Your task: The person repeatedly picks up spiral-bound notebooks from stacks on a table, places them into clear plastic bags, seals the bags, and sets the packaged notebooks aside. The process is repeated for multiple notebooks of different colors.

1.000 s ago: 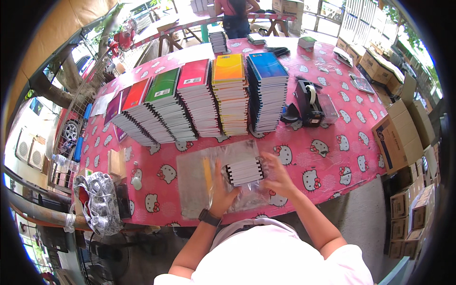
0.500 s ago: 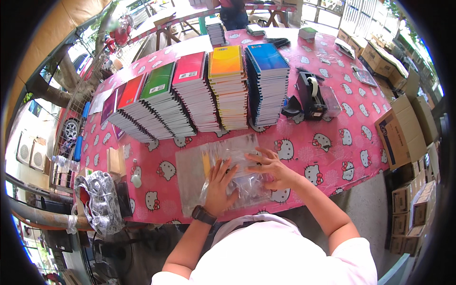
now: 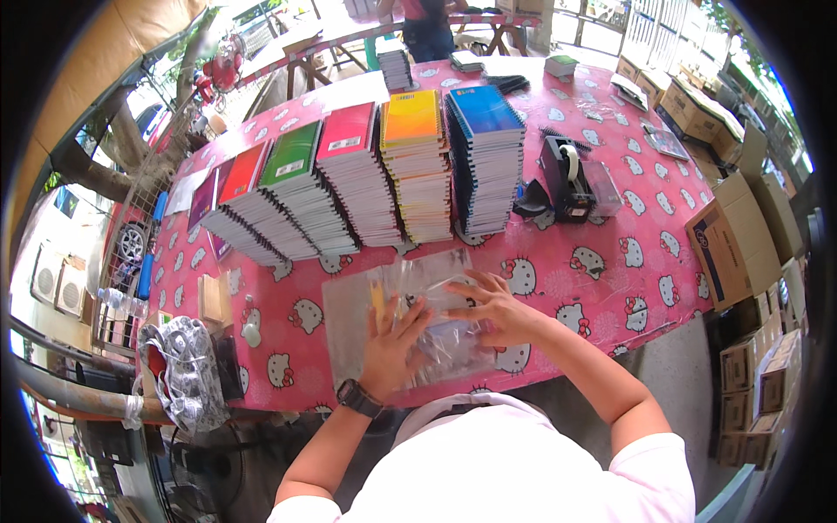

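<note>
Clear plastic sheets or bags (image 3: 349, 301) lie in a loose, crinkled pile at the near edge of the table. My left hand (image 3: 392, 349), with a dark watch on its wrist, rests on the pile with its fingers spread. On the pile's right part lies my right hand (image 3: 499, 312), fingers stretched out over the film. A yellow strip (image 3: 377, 301) shows through the plastic beside the left fingertips. Beyond the hands stand several tall stacks of spiral notebooks, among them a yellow stack (image 3: 413, 118), a blue stack (image 3: 486, 112) and a green stack (image 3: 292, 152).
Right of the blue stack sits a black tape dispenser (image 3: 571, 187). A small bottle (image 3: 251, 327) and a grey patterned bag (image 3: 187, 370) are at the left. Cardboard boxes (image 3: 737, 240) line the right side. Another person (image 3: 427, 30) stands beyond the pink table (image 3: 602, 279).
My left hand has slid slightly left, its fingers more spread and upright. The right hand has moved a little left over the plastic. The notebook stacks stay in place.
</note>
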Demonstrator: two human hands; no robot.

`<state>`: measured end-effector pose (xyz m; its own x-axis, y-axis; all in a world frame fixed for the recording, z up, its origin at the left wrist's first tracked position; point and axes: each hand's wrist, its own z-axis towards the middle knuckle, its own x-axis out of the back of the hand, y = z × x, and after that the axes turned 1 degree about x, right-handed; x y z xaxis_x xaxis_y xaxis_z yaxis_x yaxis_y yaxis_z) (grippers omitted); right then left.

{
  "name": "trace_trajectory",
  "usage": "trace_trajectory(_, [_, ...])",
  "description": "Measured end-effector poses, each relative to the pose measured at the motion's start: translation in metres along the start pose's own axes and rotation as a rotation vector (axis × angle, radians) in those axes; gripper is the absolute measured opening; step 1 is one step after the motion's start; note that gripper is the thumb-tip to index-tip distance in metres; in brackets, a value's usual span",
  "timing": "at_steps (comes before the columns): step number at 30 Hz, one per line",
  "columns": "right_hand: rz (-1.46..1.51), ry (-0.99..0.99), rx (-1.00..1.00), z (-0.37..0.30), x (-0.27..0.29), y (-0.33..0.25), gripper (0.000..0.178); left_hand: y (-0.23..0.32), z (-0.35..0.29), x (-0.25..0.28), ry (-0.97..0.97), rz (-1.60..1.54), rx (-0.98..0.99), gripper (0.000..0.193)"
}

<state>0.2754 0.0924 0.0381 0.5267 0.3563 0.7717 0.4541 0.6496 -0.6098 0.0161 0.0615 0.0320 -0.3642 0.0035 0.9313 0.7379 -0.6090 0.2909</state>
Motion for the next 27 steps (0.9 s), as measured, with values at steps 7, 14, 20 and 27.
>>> trace_trajectory(7, [0.002, -0.084, 0.025, 0.004, 0.004, 0.007, 0.084, -0.009, 0.004, -0.003, -0.054, -0.175, -0.028, 0.080])
trace_trajectory(14, [0.051, -0.033, 0.022, 0.006, 0.000, 0.007, 0.080, -0.004, 0.031, 0.001, -0.088, -0.143, -0.065, 0.079])
trace_trajectory(20, [0.586, 0.358, -0.144, 0.013, 0.046, 0.055, 0.049, 0.003, 0.029, 0.006, -0.111, -0.114, 0.021, 0.078])
trace_trajectory(27, [-0.385, 0.875, -1.235, -0.057, 0.142, 0.217, 0.036, -0.003, 0.034, 0.006, -0.123, -0.193, -0.030, 0.078])
